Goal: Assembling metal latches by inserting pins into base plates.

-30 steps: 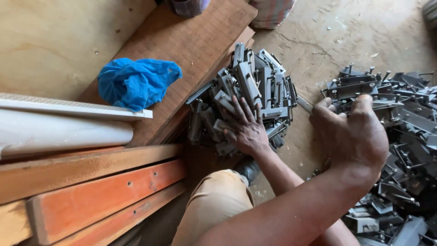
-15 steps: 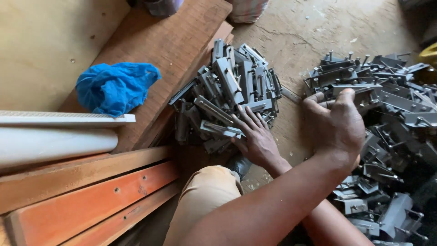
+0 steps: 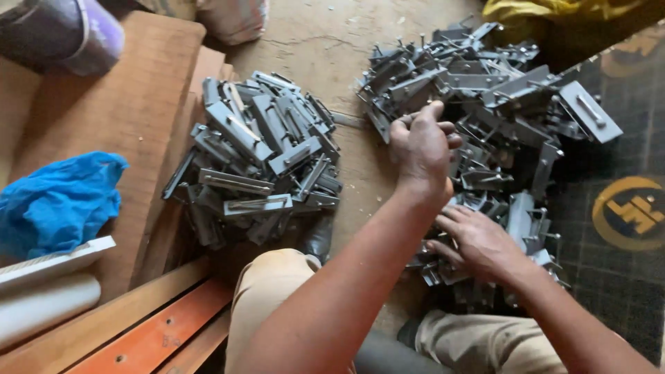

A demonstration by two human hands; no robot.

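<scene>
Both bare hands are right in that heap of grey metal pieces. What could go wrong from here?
1. The right-hand heap bristles with thin pins and sharp plate edges. The left hand and right hand are ungloved, so a prick or cut seems likely.
2. Pulling one piece may shift the tangled ones onto the fingers.
3. The stacked pile sits partly on a wooden board edge and might slide.

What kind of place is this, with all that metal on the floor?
Probably a small workshop. Two heaps of grey metal brackets lie on a dusty concrete floor, wooden boards are stacked at one side, and the person's hands sort the parts while sitting on the ground.
</scene>
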